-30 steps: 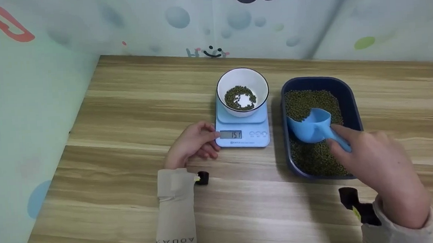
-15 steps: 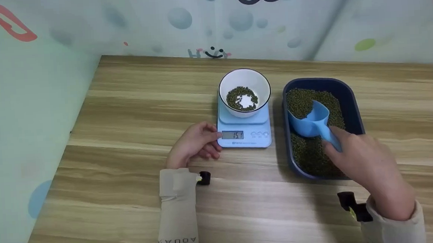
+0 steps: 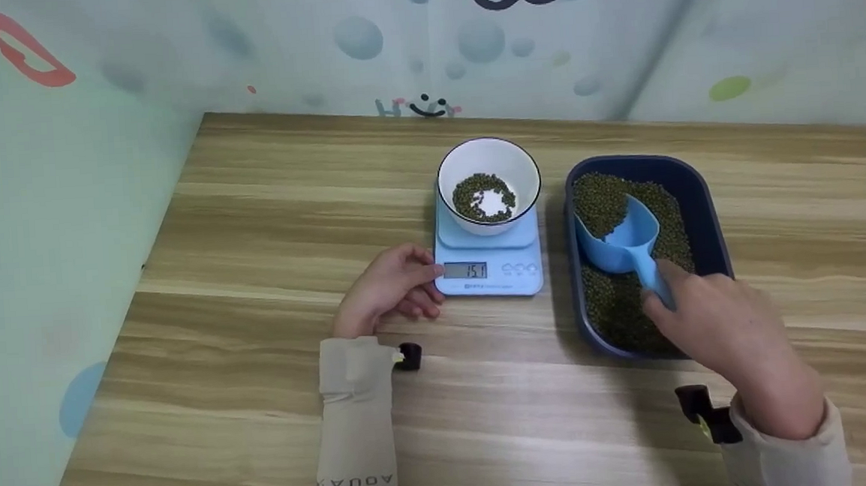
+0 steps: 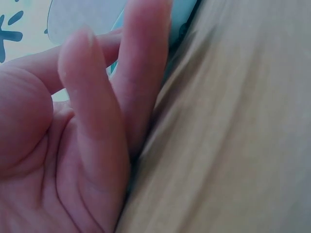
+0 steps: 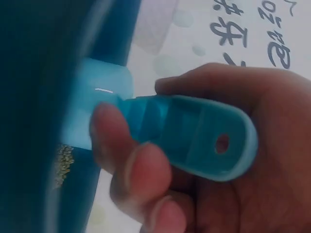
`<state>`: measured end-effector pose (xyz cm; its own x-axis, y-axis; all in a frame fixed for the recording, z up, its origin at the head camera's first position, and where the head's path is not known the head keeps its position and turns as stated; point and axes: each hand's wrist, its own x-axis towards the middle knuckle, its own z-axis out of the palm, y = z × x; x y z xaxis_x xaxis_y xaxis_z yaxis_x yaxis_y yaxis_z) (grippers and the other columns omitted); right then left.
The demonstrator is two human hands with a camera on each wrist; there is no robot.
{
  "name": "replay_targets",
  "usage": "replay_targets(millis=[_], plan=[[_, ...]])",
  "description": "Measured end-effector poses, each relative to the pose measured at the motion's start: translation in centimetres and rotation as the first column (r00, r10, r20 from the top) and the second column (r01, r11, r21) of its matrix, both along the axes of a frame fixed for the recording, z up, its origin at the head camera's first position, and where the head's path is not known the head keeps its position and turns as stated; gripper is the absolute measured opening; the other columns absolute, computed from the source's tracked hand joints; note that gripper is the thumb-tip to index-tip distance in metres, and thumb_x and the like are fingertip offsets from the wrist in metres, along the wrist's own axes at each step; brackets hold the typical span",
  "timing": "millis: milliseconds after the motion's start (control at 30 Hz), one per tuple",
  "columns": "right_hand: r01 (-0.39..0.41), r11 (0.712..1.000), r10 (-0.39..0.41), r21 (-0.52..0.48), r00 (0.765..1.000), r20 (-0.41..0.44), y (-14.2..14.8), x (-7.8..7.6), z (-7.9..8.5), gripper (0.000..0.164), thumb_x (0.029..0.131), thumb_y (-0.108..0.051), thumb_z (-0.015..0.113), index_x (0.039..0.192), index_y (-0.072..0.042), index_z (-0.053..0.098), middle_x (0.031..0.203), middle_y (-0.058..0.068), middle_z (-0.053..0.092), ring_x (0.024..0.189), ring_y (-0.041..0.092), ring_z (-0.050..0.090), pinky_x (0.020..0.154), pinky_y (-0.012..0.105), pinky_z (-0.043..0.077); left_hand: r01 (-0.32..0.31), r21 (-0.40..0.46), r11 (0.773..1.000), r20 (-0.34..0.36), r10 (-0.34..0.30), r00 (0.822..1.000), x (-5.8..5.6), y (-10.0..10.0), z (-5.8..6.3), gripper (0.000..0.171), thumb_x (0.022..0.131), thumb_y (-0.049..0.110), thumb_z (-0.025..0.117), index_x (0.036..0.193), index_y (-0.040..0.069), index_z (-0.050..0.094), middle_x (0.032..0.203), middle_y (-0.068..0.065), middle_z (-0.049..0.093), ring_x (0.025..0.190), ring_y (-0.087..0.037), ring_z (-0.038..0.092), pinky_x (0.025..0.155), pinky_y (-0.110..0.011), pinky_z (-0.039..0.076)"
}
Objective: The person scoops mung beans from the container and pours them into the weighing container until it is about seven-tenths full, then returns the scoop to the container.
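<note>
Head view: the right hand grips a scoop, its cup in the beans of a tray just ahead; the left hand touches a scale with its thumb, whether pinching I cannot tell. Beyond the left hand, a bowl sits on the scale.

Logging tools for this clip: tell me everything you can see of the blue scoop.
The blue scoop looks like plastic: a rounded cup with one handle. The right wrist view shows the handle ribbed and hollow underneath, with a hole near its end. The right hand grips this handle. The cup is in the dark blue tub, near its left wall, its mouth facing away from the hand, with small green beans at the mouth. How full it is can't be judged.
</note>
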<state>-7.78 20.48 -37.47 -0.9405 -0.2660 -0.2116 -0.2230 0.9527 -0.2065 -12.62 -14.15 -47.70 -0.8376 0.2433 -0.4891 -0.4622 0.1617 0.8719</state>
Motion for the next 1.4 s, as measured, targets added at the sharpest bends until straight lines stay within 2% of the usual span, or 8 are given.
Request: replay_targets(millis=[300,467,700,867,1000,1133,1233,1400], plan=[[0.003,1.000,-0.002,0.012,0.999,-0.039,0.3,0.3,-1.2,0.028,0.090,-0.026,0.045,0.102,-0.001,0.050,0.054,0.002,0.040,0.045,0.018,0.039,0.037,0.030,0.027,-0.003,-0.007,1.000,-0.006,0.003,1.000,-0.1,0.0,-0.3,0.028,0.090,0.022,0.060,0.109,0.006,0.048,0.080,-0.018,0.065,0.060,-0.026,0.067,0.046,-0.028,0.051],[0.009,1.000,-0.009,0.024,1.000,-0.007,0.2,0.1,-1.3,0.038,0.089,-0.029,0.046,0.113,0.001,0.051,0.056,0.003,0.042,0.048,0.020,0.041,0.039,0.031,0.027,-0.002,0.007,1.000,0.002,0.002,1.000,0.1,0.0,0.0,0.029,0.090,0.022,0.059,0.110,0.005,0.047,0.080,-0.018,0.065,0.059,-0.024,0.066,0.045,-0.027,0.050],[0.023,1.000,-0.023,-0.003,1.000,-0.002,0.8,-0.2,-1.6,0.031,0.089,-0.028,0.048,0.108,-0.003,0.053,0.055,0.002,0.041,0.048,0.019,0.040,0.039,0.030,0.027,-0.001,0.007,1.000,0.002,0.001,1.000,0.1,0.0,-0.1,0.028,0.090,0.022,0.059,0.110,0.007,0.048,0.080,-0.017,0.065,0.058,-0.023,0.066,0.043,-0.026,0.049],[0.031,0.999,-0.031,-0.012,0.999,0.026,1.4,-0.4,-1.8,0.040,0.090,-0.028,0.048,0.119,-0.001,0.053,0.057,0.003,0.043,0.050,0.019,0.042,0.040,0.030,0.028,-0.007,0.010,1.000,0.015,0.007,1.000,0.0,0.2,-0.1,0.028,0.089,0.023,0.060,0.109,0.007,0.049,0.081,-0.018,0.065,0.059,-0.024,0.066,0.044,-0.027,0.050],[0.024,1.000,-0.023,-0.015,0.998,0.058,1.8,-0.7,-2.0,0.042,0.090,-0.028,0.049,0.121,0.000,0.052,0.058,0.004,0.045,0.052,0.019,0.044,0.042,0.030,0.030,-0.007,0.009,1.000,0.015,0.007,1.000,0.0,0.2,-0.1,0.028,0.090,0.023,0.060,0.109,0.007,0.048,0.081,-0.018,0.065,0.059,-0.024,0.066,0.045,-0.027,0.050],[0.011,1.000,-0.009,-0.027,0.997,0.077,2.1,-1.1,-2.2,0.027,0.089,-0.026,0.051,0.100,-0.002,0.055,0.058,0.003,0.045,0.052,0.019,0.045,0.045,0.029,0.031,-0.011,0.012,1.000,0.011,0.011,1.000,0.0,0.1,-0.1,0.028,0.090,0.022,0.060,0.109,0.007,0.048,0.080,-0.018,0.065,0.058,-0.024,0.066,0.045,-0.027,0.051],[0.006,0.999,-0.003,-0.035,0.997,0.082,2.4,-1.3,-2.5,0.019,0.088,-0.024,0.053,0.083,-0.007,0.051,0.059,0.003,0.046,0.052,0.018,0.045,0.045,0.029,0.032,-0.015,0.021,1.000,0.015,0.015,1.000,0.1,0.1,0.0,0.028,0.090,0.022,0.060,0.110,0.007,0.048,0.081,-0.018,0.065,0.058,-0.023,0.066,0.046,-0.028,0.051],[0.007,0.999,-0.003,-0.043,0.996,0.088,2.6,-1.5,-2.8,0.019,0.088,-0.024,0.054,0.078,-0.009,0.049,0.059,0.002,0.047,0.053,0.018,0.046,0.046,0.029,0.033,-0.016,0.030,0.999,0.018,0.015,1.000,0.1,0.1,0.0,0.029,0.090,0.022,0.060,0.110,0.007,0.047,0.080,-0.018,0.065,0.058,-0.023,0.066,0.046,-0.028,0.051]])
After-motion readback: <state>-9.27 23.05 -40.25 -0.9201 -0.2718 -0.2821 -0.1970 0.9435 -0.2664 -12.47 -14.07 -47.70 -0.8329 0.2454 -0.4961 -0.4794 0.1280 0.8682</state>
